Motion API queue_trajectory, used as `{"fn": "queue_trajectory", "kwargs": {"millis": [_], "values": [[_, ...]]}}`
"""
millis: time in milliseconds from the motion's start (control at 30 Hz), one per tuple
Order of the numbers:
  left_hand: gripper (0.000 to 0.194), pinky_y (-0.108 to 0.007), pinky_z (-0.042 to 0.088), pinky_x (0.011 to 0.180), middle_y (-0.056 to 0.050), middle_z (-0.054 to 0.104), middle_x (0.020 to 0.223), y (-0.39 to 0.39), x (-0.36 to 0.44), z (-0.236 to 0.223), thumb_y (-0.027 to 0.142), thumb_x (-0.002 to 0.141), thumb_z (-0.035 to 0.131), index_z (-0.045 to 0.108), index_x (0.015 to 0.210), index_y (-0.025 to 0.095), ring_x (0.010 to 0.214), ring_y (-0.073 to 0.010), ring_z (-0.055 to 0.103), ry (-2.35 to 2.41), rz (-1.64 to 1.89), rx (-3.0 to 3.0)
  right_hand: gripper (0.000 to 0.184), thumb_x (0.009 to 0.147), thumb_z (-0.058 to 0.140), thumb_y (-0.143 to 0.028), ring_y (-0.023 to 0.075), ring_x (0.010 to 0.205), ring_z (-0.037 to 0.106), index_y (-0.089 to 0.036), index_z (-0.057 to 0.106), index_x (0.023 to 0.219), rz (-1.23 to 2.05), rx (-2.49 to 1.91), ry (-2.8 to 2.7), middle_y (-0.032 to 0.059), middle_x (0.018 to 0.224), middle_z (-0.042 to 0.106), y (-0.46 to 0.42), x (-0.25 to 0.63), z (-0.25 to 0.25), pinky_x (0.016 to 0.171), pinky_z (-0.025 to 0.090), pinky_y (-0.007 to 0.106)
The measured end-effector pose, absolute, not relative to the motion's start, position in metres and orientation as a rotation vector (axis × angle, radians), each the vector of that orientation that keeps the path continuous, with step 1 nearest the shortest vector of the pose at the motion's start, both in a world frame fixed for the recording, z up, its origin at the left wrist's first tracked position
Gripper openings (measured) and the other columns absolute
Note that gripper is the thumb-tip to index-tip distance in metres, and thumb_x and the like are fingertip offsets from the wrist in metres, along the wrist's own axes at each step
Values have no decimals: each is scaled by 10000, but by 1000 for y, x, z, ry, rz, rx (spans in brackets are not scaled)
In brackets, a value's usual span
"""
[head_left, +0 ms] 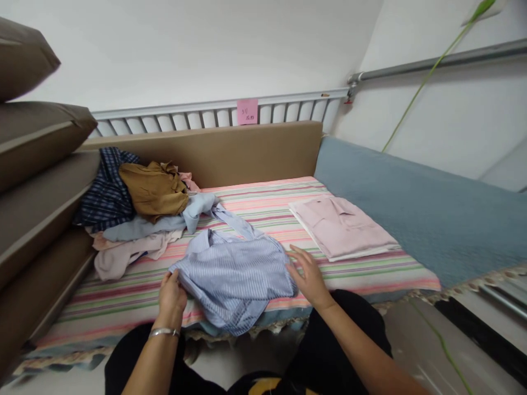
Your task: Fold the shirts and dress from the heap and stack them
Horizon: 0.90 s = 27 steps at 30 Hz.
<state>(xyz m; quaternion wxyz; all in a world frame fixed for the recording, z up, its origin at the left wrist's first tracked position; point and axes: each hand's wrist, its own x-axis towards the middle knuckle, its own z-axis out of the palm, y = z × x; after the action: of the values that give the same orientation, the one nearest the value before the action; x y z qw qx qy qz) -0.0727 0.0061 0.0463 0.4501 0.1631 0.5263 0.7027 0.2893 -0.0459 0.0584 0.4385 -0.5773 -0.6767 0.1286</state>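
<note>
A blue-and-white striped shirt (pixel 241 269) lies loosely spread in front of me, its lower edge hanging over the front of the seat. One sleeve stretches away toward the back. My left hand (pixel 172 293), with a silver bracelet at the wrist, pinches the shirt's left edge. At the opposite edge, my right hand (pixel 308 277) has its fingers apart, close to the fabric; whether the fingertips touch it I cannot tell. To the right lies a folded pale pink shirt (pixel 340 225) on top of white folded cloth.
A heap of crumpled clothes, with a brown shirt (pixel 154 189) and a dark plaid garment (pixel 107 192), lies at left beside stacked brown cushions (pixel 41 203). Behind runs a tan backrest board (pixel 247 153) before a white radiator (pixel 197 119). Striped cloth (pixel 263 203) covers the seat.
</note>
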Motion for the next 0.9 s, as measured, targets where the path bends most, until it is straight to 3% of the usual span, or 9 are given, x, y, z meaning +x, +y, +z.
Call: {"fn": "queue_trajectory", "kwargs": {"millis": [100, 200, 367, 500, 600, 700, 767, 900], "values": [[142, -257, 472, 683, -14, 647, 772, 6, -68, 42, 138, 690, 614, 570, 820, 174, 702, -122, 599, 1254, 1609, 462, 510, 725, 634, -325, 276, 1358, 227, -295, 558, 1229, 405, -1424, -2208, 46, 1458, 341, -67, 289, 52, 1097, 195, 451], [210, -274, 472, 747, -32, 660, 833, 5, -71, 35, 122, 656, 644, 592, 853, 173, 782, -138, 611, 1299, 1554, 501, 665, 689, 654, -243, 283, 1377, 176, -326, 461, 1320, 453, -1639, -2301, 43, 1503, 235, -73, 293, 29, 1091, 189, 474], [203, -350, 480, 768, -48, 644, 837, -6, -93, 30, 125, 648, 624, 615, 848, 159, 749, -169, 605, 1493, 1531, 582, 499, 751, 588, -249, 263, 1353, 258, -319, 550, 1244, 444, -1705, -2202, 42, 1450, 355, -58, 301, 9, 1072, 252, 454], [372, -407, 361, 1000, -85, 602, 1118, -48, -86, 29, 117, 627, 651, 623, 990, 190, 1097, -247, 525, 1672, 1578, 961, 471, 722, 540, -140, 254, 1329, 312, -305, 621, 1156, 463, -1684, -2136, 37, 1410, 419, -50, 300, 9, 1066, 271, 459], [521, -456, 239, 1088, -72, 497, 1338, -92, -60, 18, 65, 689, 540, 575, 1173, 254, 1290, -257, 364, 1533, 1111, 1946, 466, 710, 527, -123, 251, 1326, 318, -288, 638, 1132, 455, -1697, -2102, 42, 1397, 437, -49, 297, 8, 1071, 269, 459], [710, -527, 163, 1095, -19, 384, 1444, -116, -41, 3, -41, 661, 425, 496, 1264, 328, 1367, -244, 237, 1397, 554, 2411, 468, 702, 520, -110, 247, 1326, 319, -275, 645, 1122, 443, -1694, -2093, 46, 1392, 443, -49, 295, 5, 1073, 272, 453], [647, -540, 152, 1087, -11, 365, 1455, -113, -38, -4, -45, 689, 393, 560, 1190, 329, 1372, -240, 227, 1462, 473, 2451, 484, 690, 512, -96, 240, 1326, 321, -278, 645, 1118, 434, -1681, -2082, 42, 1390, 445, -49, 295, 3, 1074, 272, 454], [227, -501, 244, 1053, -51, 554, 1299, -88, -45, 5, 145, 780, 496, 694, 802, 254, 1255, -277, 415, 1485, 626, 2212, 439, 668, 519, -97, 241, 1293, 375, -257, 682, 1042, 508, -1645, -2016, 58, 1344, 499, -50, 299, 8, 1069, 283, 452]]}}
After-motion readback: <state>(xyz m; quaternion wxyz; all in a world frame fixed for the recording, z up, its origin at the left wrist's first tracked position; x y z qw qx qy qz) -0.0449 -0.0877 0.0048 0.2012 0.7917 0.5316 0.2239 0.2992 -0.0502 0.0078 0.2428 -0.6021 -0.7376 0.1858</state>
